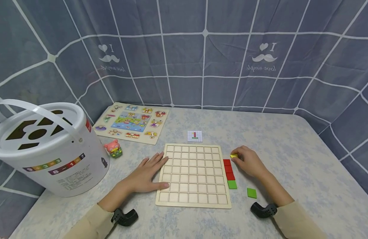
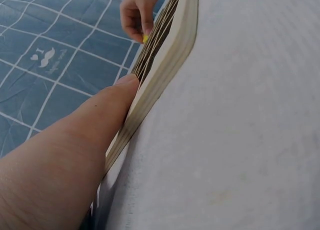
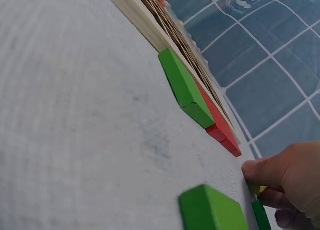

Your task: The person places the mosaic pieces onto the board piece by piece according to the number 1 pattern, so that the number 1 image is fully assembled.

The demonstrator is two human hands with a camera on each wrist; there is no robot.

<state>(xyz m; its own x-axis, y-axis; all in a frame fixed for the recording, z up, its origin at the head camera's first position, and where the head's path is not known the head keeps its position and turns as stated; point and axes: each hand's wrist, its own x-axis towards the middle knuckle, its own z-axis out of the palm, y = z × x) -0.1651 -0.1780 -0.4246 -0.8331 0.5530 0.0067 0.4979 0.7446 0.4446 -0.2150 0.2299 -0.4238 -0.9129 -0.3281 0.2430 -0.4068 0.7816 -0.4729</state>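
Observation:
A wooden board (image 1: 193, 173) with a grid of square recesses lies on the table. My left hand (image 1: 148, 174) rests along its left edge, fingers spread and thumb on the rim. Off the board's upper right corner, my right hand (image 1: 249, 161) pinches a yellow tile (image 1: 234, 155), mostly covered by the fingers. Red tiles (image 1: 229, 170) and a green tile (image 1: 232, 184) form a column against the board's right side. Another green tile (image 1: 251, 193) lies apart, nearer the right wrist. The right wrist view also has a darker green tile (image 3: 261, 215) beside the pinching fingers.
A small pattern card (image 1: 194, 136) lies behind the board. At the left stand a white bucket (image 1: 79, 176) with a handle and a pink-and-green figurine (image 1: 113, 148). A picture puzzle board (image 1: 131, 123) lies at the back left, before a blue curtain (image 1: 184, 59).

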